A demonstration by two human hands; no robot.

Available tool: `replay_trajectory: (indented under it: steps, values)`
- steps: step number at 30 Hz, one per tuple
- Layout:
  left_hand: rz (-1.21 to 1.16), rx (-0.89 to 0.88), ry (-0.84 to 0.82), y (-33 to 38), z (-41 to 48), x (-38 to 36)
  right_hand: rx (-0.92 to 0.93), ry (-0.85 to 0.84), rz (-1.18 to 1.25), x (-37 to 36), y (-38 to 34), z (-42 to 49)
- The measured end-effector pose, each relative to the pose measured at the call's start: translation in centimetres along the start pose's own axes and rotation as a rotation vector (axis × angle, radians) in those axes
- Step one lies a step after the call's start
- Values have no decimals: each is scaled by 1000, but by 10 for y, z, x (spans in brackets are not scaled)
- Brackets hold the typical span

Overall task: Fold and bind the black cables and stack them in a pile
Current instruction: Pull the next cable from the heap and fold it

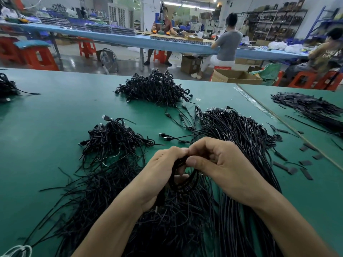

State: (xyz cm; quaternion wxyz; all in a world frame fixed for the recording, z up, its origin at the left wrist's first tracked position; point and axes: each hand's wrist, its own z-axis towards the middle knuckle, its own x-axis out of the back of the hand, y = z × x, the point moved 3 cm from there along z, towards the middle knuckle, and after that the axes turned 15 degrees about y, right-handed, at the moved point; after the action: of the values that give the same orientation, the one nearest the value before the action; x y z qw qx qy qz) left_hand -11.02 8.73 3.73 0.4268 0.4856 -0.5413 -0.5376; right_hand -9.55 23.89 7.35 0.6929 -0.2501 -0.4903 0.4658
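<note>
both hands are up over the near edge of the green bench [46, 117], left hand [159, 169] and right hand [219, 164] pinching one coiled black cable [182, 182], bound pile of black cables [115, 136] toward the left edge.

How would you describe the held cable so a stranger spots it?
Find the green table, then the left hand and right hand meeting above it. The cable is the loop gripped between them; the loose strands underneath lie flat.

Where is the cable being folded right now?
Head view, centre: the folded cable is gripped by the left hand and right hand, above the loose cables.
</note>
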Motion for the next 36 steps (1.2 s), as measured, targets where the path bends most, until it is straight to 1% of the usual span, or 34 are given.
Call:
replay_trajectory:
  steps: [1,3,4,5,6,8,10,11,12,15,18,20,25,28,31,32,34,36]
  values:
    - [-48,47,-19,0,0,0,-3,4,14,-1,-1,0]
    - [-161,165,-128,0,-4,-5,7,27,30,-3,-3,2]
    - [-170,210,-177,0,-8,-7,21,47,16,-4,-4,3]
    - [-131,240,-190,-1,-10,-9,35,62,-7,-5,-4,5]
    - [-58,245,-162,-3,-10,-8,43,72,-25,-6,-4,6]
    - [83,178,-54,-5,-5,-5,29,109,-32,-7,-2,8]
    - [87,100,35,-6,0,-1,-14,166,-77,-2,5,7]
    - [59,83,80,-6,2,3,-55,164,-128,0,10,6]
    - [28,68,129,-6,4,7,-117,123,-193,1,16,4]
    - [-83,23,234,-3,8,14,-316,-118,-471,-9,37,-11]
    - [-139,-1,295,-1,9,16,-394,-269,-653,-30,54,-30]
    - [-155,10,291,-2,9,15,-399,-300,-703,-42,60,-38]
    - [-241,80,257,-2,11,12,-422,-221,-593,-44,64,-37]
    - [-250,105,242,-3,9,11,-379,-76,-516,-27,57,-25]
    - [-175,66,214,-1,6,9,-307,189,-357,-5,44,-9]
    - [-158,50,201,0,4,8,-280,301,-255,1,39,-5]
    - [-115,15,168,2,1,6,-253,514,69,9,27,-1]
    - [-57,-25,122,4,-2,3,-269,643,444,11,18,1]
